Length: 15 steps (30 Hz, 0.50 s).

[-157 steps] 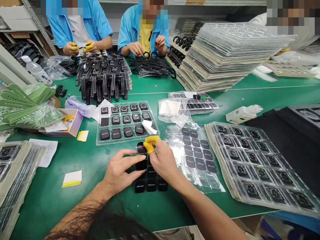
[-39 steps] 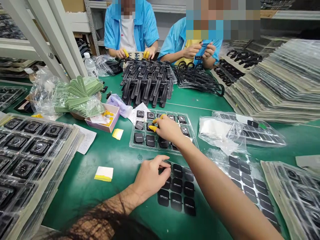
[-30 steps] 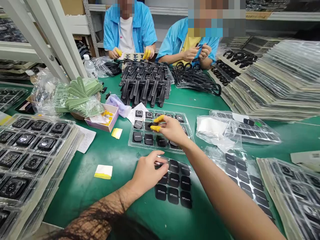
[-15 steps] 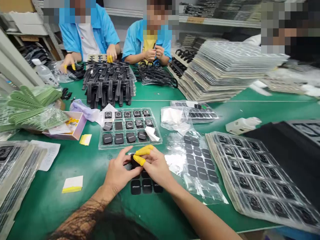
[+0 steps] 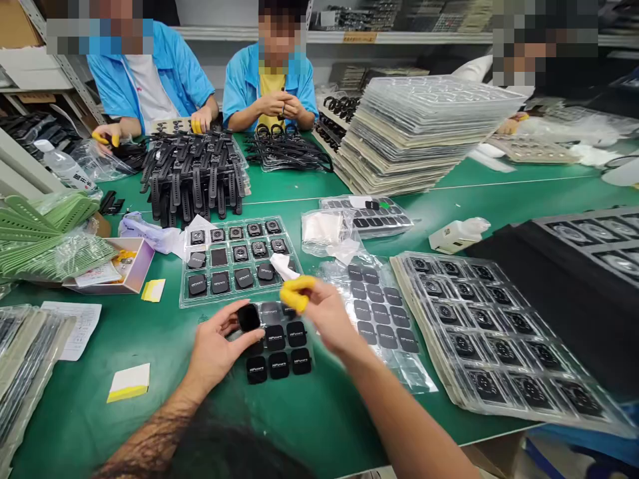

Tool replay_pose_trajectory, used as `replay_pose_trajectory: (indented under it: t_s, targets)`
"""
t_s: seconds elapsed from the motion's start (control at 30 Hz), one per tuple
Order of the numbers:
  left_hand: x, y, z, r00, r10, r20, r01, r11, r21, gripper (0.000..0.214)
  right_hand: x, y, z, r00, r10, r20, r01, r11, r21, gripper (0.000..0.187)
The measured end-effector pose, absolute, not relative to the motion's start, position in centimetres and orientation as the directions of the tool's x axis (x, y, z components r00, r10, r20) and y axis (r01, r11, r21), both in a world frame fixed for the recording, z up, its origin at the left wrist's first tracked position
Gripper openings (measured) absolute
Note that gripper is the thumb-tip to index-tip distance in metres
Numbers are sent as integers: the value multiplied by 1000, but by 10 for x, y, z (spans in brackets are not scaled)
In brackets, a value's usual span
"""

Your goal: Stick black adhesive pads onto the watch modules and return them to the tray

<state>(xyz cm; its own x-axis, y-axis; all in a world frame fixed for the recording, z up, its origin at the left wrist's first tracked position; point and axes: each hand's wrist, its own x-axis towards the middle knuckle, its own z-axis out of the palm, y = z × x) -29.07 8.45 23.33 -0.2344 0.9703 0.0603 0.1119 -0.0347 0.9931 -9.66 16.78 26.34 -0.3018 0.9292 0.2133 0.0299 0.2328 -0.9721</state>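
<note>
Left hand (image 5: 212,349): thumb and fingers closed on a small black square watch body (image 5: 248,317), held just above the near-left corner of a sheet of black square stickers (image 5: 279,342) lying flat on the green tabletop (image 5: 164,346). Several stickers carry white lettering.

Right hand (image 5: 324,318): blurred, raised just right of the watch body and apart from it. Thumb and forefinger wear yellow finger cots (image 5: 295,294) and are pinched together; whether anything lies between them cannot be told.

Directly beyond the hands, a clear blister tray (image 5: 238,261) holds rows of watch bodies, some face up, some face down, with a scrap of white paper (image 5: 284,266) at its right edge. To the right lies a film sheet of further stickers (image 5: 382,313), then a stack of filled trays (image 5: 492,332).

Left of the tray stands an open pink box (image 5: 134,266); a yellow-edged pad (image 5: 128,382) lies near the left forearm. Black watch straps (image 5: 192,176) are piled at the far side, where co-workers in blue jackets sit.
</note>
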Motion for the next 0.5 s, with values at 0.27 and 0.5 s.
replay_pose_trajectory:
  t_s: [0.27, 0.5]
  targets:
    - [-295, 87, 236, -266, 961, 82, 121, -51, 991, 54, -33, 231, 261, -181, 874, 451, 781, 407, -474, 35]
    - [-295, 82, 237, -214, 970, 113, 130, -86, 988, 51, -91, 276, 272, -710, 606, 360, 487, 790, -372, 20]
